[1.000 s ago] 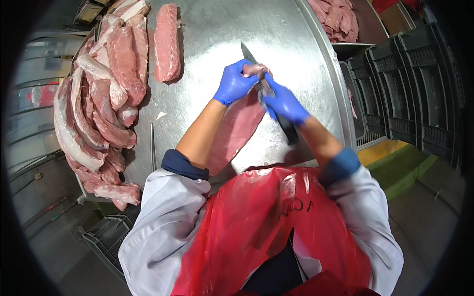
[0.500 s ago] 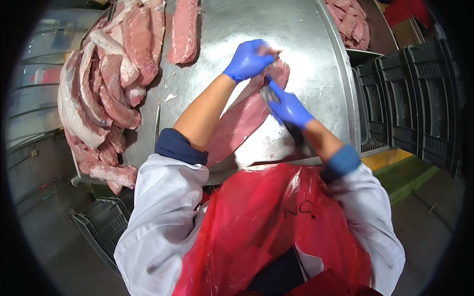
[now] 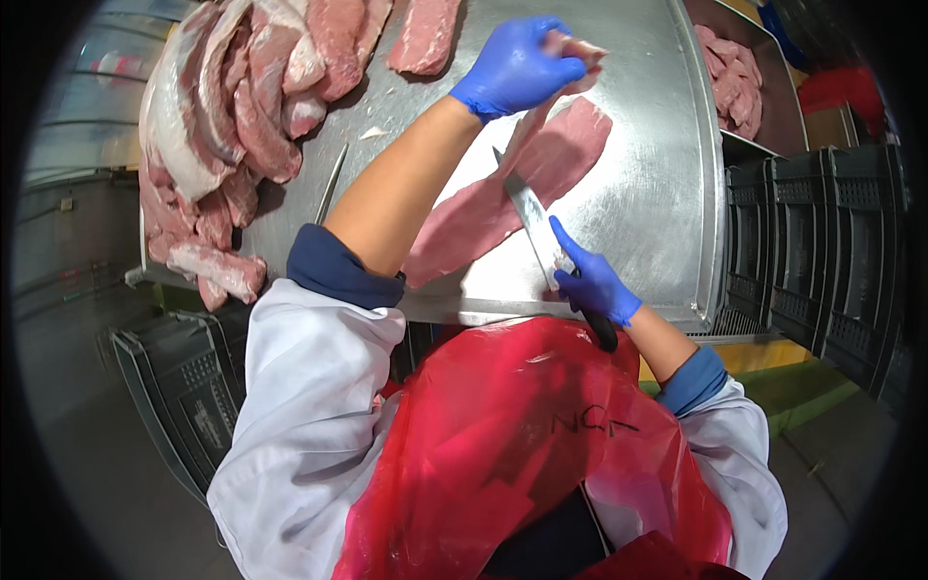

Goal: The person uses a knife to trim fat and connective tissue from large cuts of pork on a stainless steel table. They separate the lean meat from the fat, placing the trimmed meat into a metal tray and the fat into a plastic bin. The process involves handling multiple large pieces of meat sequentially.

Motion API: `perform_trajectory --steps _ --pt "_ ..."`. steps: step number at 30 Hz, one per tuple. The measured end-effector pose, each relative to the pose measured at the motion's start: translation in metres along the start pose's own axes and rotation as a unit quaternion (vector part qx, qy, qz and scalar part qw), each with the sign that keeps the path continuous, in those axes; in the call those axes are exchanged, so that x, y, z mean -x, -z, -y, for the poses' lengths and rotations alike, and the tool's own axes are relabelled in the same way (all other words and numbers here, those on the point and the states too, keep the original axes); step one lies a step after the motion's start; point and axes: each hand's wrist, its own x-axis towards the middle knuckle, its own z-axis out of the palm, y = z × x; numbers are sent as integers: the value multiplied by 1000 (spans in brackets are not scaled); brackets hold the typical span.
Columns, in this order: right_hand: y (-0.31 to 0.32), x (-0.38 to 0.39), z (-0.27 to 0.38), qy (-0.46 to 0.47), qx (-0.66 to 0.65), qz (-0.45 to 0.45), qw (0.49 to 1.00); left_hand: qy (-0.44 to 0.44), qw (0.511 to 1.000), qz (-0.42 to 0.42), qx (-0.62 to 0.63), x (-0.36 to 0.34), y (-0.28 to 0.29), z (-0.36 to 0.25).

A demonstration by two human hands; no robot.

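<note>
A long, pale pink piece of meat [image 3: 462,228] lies slantwise on the metal table in front of me. Gloved in blue, my left hand [image 3: 522,66] is closed on a thin strip of meat [image 3: 577,50] and pulls it up from the piece; the strip's lower end still runs down to it. My right hand [image 3: 596,288], also in a blue glove, grips the black handle of a knife [image 3: 530,215]. Its blade lies across the middle of the meat, tip pointing away and left, passing at the strip's base.
Raw meat pieces are heaped [image 3: 217,106] on the table's left. Another meat piece [image 3: 425,34] lies at the far edge. A thin metal rod [image 3: 332,184] rests left of my forearm. At the right stand a metal tub of meat cuts [image 3: 768,58] and stacked dark crates [image 3: 817,251].
My left hand has moved away and up, raising the strip. My right hand has drawn back toward me, baring the knife blade. The whole view has shifted slightly.
</note>
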Motion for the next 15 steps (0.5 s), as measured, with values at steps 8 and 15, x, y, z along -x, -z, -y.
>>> perform_trajectory --steps 8,15 --pt "-42 -46 39 -12 20 126 992 -246 966 -73 3 51 81 -95" --pt "7 -13 -26 42 -77 -7 996 -128 919 -334 164 313 246 -104"
